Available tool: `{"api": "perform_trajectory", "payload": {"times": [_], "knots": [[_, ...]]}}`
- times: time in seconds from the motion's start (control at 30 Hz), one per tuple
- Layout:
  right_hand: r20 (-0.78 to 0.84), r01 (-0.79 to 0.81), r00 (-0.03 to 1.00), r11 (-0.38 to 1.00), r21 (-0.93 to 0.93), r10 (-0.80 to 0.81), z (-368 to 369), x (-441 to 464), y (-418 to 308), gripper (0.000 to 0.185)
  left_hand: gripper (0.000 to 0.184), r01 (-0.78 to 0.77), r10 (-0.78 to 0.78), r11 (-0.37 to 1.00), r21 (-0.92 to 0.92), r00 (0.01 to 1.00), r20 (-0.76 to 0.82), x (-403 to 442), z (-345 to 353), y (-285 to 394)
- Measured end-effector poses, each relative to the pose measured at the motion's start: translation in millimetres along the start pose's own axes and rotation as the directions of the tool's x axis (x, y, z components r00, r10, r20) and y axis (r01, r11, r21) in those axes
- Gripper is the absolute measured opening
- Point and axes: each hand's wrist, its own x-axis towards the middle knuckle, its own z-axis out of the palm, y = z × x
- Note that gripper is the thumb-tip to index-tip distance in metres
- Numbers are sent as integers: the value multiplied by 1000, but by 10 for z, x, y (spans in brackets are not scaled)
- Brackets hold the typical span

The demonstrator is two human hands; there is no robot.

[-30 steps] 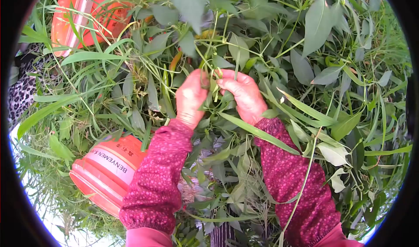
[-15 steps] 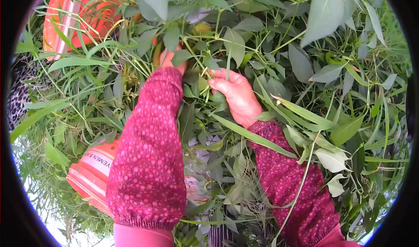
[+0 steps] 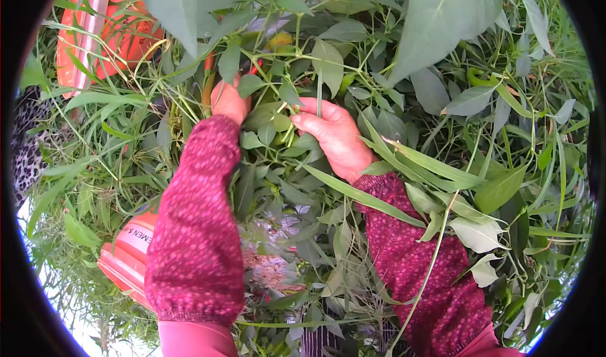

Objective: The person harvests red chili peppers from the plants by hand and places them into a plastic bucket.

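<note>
My left hand (image 3: 231, 100) reaches into the foliage at upper left of centre, its fingertips partly behind leaves. Close beside it are an orange-red pepper (image 3: 207, 82) and a small bright red one (image 3: 255, 66); whether the hand touches either is unclear. My right hand (image 3: 333, 133) is closed in a pinch on several thin green stems (image 3: 289, 128) near the middle of the plant. A long grass blade rises from between its fingers. A yellowish pepper (image 3: 279, 40) hangs among the leaves above both hands.
A red bucket (image 3: 129, 256) with lettering lies tilted at lower left, partly behind my left sleeve. Another red container (image 3: 117, 35) stands at upper left behind grass. Broad leaves (image 3: 435, 25) hang close to the camera at the top. Spotted cloth (image 3: 28, 139) shows at the left edge.
My left hand has let go of the central stems and moved up and left into the leaves. My right hand keeps its pinch, shifted slightly left in view. The bright red pepper now shows.
</note>
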Motion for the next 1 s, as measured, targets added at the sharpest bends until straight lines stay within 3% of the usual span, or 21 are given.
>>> {"api": "perform_trajectory", "payload": {"times": [0.03, 0.1, 0.17, 0.2, 0.23, 0.3, 0.33, 0.37, 0.43, 0.5, 0.57, 0.6, 0.7, 0.73, 0.77, 0.8, 0.83, 0.87, 0.9, 0.97, 1.0], "knots": [[3, 0, 1000, 1000, 3, 0, -6, 0, -1, 28, 28, -211, 215, 973, 93, 976, -35, -60, -93, -27], [-21, 3, 1000, 998, -57, -4, -10, 13, -7, 28, 32, -116, 116, 991, 63, 993, -3, -7, -106, -232], [-14, -5, 1000, 997, -78, 4, -23, 12, -6, 28, 36, 154, -1, 856, -494, 956, 295, 83, -36, -470], [11, -11, 1000, 997, -75, 12, -47, 22, 18, 33, 27, -184, 194, 977, -105, 976, 102, -161, -370, -47], [35, -18, 999, 997, -73, 20, -59, 29, 31, 38, 27, -181, 191, 978, -107, 977, 98, -169, -364, 58], [-7, 9, 1000, 997, -77, -9, -9, -13, -4, 28, 21, -181, 141, 949, 259, 976, 164, -142, -341, 129], [-9, -2, 1000, 998, -59, 1, -6, -22, -22, 28, 24, -227, 204, 945, 236, 972, 119, -177, -293, 84], [-12, -12, 1000, 999, -40, 11, -5, -24, -34, 29, 26, 22, 17, 968, -248, 988, 155, -193, -69, -107], [-6, 0, 1000, 998, -56, 0, -22, -23, -18, 29, 28, -299, 261, 891, 342, 953, 153, -254, -85, -91], [-1, 9, 1000, 993, -116, -9, -51, 4, 1, 30, 28, -285, 256, 897, 337, 958, 128, -339, -200, -18], [6, 23, 1000, 994, -103, -23, -60, 1, 1, 30, 26, -226, 215, 942, -248, 974, -74, -424, -302, 10], [23, 79, 997, 979, -187, -76, -89, 25, 52, 31, 24, -448, 395, 831, -329, 892, -219, -449, -336, 83], [10, 145, 988, 910, -388, -153, -44, 49, 193, 27, 21, -356, 344, 825, -439, 933, -111, -795, -376, 139], [14, 176, 982, 884, -433, -189, 38, 2, 223, 29, 24, 165, -22, 297, -940, 986, 166, -921, -389, 160], [17, 206, 974, 856, -475, -225, 114, -51, 259, 30, 31, 205, -249, -34, -978, 946, 207, -943, -450, 301], [14, 137, 988, 848, -512, -151, 179, -76, 292, 35, 33, 71, -183, 25, -997, 981, 65, -967, -429, 205], [23, 201, 974, 805, -558, -227, 265, -132, 340, 38, 36, -69, -113, 78, -995, 991, -77, -1019, -422, 79], [47, 206, 974, 786, -583, -221, 325, -160, 390, 40, 36, -71, -47, 113, -991, 996, -77, -1101, -496, 90], [70, 245, 966, 788, -565, -250, 382, -168, 528, 44, 38, -311, 94, 568, -762, 944, -315, -1132, -503, 130], [128, 406, 881, 590, -698, -455, 443, -171, 779, 50, 41, -181, -192, 81, -980, 962, -194, -1204, -614, 238], [128, 408, 876, 574, -710, -465, 459, -181, 740, 53, 43, -316, -65, 432, -845, 923, -379, -1172, -695, 320]]}}
